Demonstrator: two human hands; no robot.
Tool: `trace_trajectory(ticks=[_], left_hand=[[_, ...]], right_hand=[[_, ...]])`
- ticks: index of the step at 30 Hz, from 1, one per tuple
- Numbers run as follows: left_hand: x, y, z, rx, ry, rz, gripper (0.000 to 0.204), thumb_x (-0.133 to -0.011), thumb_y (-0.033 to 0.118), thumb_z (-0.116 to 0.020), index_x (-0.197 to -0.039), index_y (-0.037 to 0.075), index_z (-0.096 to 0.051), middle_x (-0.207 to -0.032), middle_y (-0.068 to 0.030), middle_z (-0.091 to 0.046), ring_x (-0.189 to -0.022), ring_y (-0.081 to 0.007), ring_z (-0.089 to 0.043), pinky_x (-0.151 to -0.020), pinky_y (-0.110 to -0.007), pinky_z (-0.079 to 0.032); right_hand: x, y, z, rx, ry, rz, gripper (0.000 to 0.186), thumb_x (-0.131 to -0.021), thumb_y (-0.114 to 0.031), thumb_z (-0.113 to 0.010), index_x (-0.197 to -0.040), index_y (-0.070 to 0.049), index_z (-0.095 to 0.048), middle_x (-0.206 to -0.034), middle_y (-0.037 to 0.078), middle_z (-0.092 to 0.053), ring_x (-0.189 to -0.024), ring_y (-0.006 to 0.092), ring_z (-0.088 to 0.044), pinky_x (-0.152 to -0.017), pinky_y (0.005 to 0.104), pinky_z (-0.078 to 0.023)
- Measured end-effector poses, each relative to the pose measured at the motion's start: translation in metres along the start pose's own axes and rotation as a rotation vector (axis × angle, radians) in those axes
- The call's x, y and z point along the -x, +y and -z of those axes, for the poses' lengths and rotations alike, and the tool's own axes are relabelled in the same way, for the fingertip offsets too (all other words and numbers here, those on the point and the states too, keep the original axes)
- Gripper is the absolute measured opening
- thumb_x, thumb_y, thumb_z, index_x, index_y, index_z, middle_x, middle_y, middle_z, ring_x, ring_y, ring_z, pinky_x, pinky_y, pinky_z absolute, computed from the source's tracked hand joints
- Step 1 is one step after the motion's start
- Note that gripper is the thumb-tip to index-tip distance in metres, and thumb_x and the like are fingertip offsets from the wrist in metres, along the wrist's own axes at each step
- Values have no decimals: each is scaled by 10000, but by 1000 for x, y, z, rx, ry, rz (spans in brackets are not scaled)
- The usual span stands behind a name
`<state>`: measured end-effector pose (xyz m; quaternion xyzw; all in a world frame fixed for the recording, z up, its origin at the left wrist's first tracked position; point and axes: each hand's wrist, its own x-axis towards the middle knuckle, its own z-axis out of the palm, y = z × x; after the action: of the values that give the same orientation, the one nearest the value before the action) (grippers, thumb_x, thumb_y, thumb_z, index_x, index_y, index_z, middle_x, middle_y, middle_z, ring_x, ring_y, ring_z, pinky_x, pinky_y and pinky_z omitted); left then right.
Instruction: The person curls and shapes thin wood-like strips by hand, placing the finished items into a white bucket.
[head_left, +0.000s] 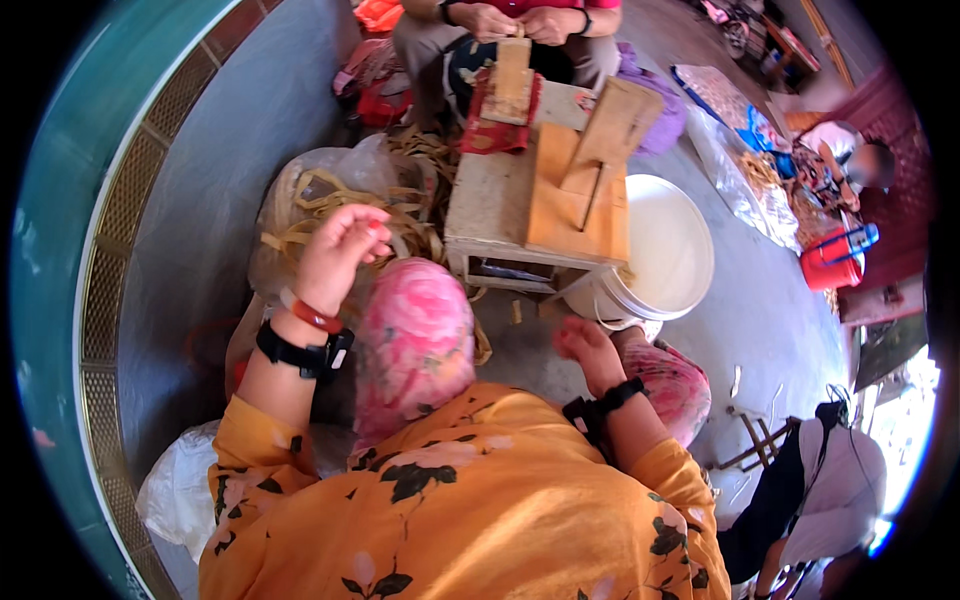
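My left hand [350,243] is raised above my left knee, with its fingers curled together. Whatever lies between the fingertips, if anything, is too small to make out. Behind it, flat pale strips [325,200] spill from a clear plastic bag [272,215]. My right hand [588,352] hangs near my right knee, its fingers smeared by motion. Beyond it stands a low worn bench [480,220]. On the bench's near right corner sits a wooden board [552,215], with a wooden block [622,115] tilted on it and a thin dark rod or blade [592,197].
A white bucket [690,245] stands right of the bench. Across from me, a person's hands [515,24] work above another wooden block [513,75] on red cloth. Further people sit at the right, near a red bucket [832,262]. A wall [215,180] curves along the left.
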<state>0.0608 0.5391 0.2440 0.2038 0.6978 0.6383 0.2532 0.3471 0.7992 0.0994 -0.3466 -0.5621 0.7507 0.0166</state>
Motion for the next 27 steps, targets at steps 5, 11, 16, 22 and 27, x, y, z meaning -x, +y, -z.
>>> trace_trajectory(ticks=[5,11,16,22,27], left_hand=[[-1,-196,91,-293,133,297,176,-881,196,-631,-961,50,-575,-827,-33,-627,-651,-159,-594,-610,-276,-485],[7,-288,44,-634,314,244,379,-834,357,-672,-926,0,-585,-792,-124,-645,-698,-219,-635,-638,-342,-498],[-53,-300,53,-284,319,491,425,-831,406,-661,-893,-9,-600,-781,-145,-670,-663,-233,-650,-622,-354,-499],[-84,-73,40,572,314,34,78,-916,123,-618,-853,80,-604,-762,-6,-594,-566,-107,-539,-529,-214,-460],[-32,51,25,371,61,-291,116,-947,178,-583,-980,74,-624,-846,-8,-635,-678,-75,-569,-621,-220,-468]], right_hand=[[-3,6,7,-56,-20,-172,308,-948,-136,-520,-1229,-9,-510,-1005,142,-670,-875,225,-658,-764,312,-517],[7,15,28,-36,115,-244,270,-936,-150,-539,-1160,0,-562,-988,123,-680,-832,195,-659,-713,283,-511],[2,3,19,14,71,-223,271,-930,-167,-554,-1139,6,-566,-960,123,-677,-828,201,-657,-712,293,-512],[-5,12,13,58,15,-149,284,-929,-174,-551,-1153,1,-566,-937,113,-669,-832,195,-646,-715,298,-498],[-2,-5,-3,106,-29,40,260,-915,-86,-556,-1156,11,-552,-1032,118,-643,-901,188,-644,-784,298,-516]])
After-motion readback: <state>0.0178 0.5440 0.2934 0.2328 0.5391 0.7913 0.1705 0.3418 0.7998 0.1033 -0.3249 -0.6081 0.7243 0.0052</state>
